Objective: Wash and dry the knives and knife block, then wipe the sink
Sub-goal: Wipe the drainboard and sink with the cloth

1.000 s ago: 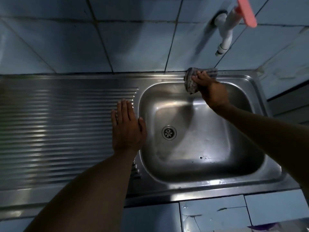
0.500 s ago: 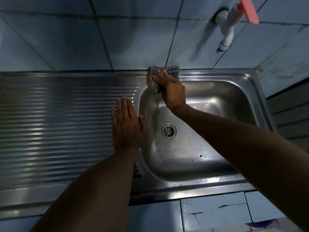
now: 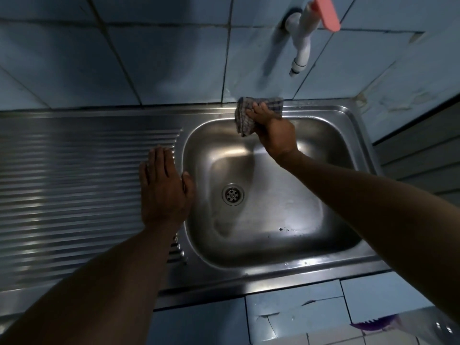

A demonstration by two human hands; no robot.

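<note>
Head view, only one: right hand (image 3: 275, 134) is reaching over the sink (image 3: 348, 125) and pressing a checked cloth (image 3: 245, 115) against the back rim, just left of the rim's midpoint. Fingers are lying close together on top of the cloth, tips pointing toward the wall; the cloth is draping over the rim edge and hanging a little into the basin beside the thumb side of the hand. Whether the thumb is gripping underneath, cannot tell, it is hidden by the cloth.

Left hand (image 3: 164, 190) is resting flat, palm down, on the ribbed drainboard (image 3: 74, 183), right at the strip between drainboard and basin. Four fingers are lying pressed together and straight, thumb is sticking out toward the basin edge. It is holding nothing.

Basin is showing a round drain (image 3: 232, 194) in the floor, roughly centred, well apart from both hands. A few small dark specks (image 3: 281, 229) are sitting on the basin floor near the front right.

White tap (image 3: 301, 43) with a pink handle (image 3: 326, 13) is hanging from the blue tiled wall (image 3: 161, 58) above the back right of the sink, apart from the cloth. No water is visibly running from it.

Knives and knife block: not in frame.
</note>
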